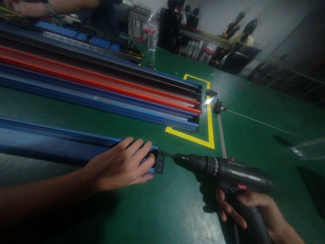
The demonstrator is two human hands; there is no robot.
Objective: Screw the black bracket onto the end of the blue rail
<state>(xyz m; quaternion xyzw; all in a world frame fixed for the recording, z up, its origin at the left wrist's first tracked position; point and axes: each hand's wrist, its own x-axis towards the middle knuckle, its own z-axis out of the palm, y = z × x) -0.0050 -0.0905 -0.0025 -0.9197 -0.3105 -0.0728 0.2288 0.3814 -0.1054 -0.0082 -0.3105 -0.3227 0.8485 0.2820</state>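
Observation:
My left hand (129, 162) is closed over the right end of a long blue metal profile (49, 142), fingers wrapped across its top. A black slotted end plate (160, 163) sits at that end, just beyond my fingertips. My right hand (237, 206) grips the handle of a black cordless drill (226, 171), which lies level and points left. Its long thin bit (168, 154) reaches the upper corner of the end plate; whether the tip sits in a screw is too small to tell. Part of my right palm is hidden behind the handle.
Several blue, black and red profiles (98, 76) lie side by side behind, ending within yellow tape (211, 130) on the green table (177, 210). A water bottle (152, 32) stands at the back. Opposite, a person's hands (30, 6) are busy. A dark flat object (319, 192) lies right.

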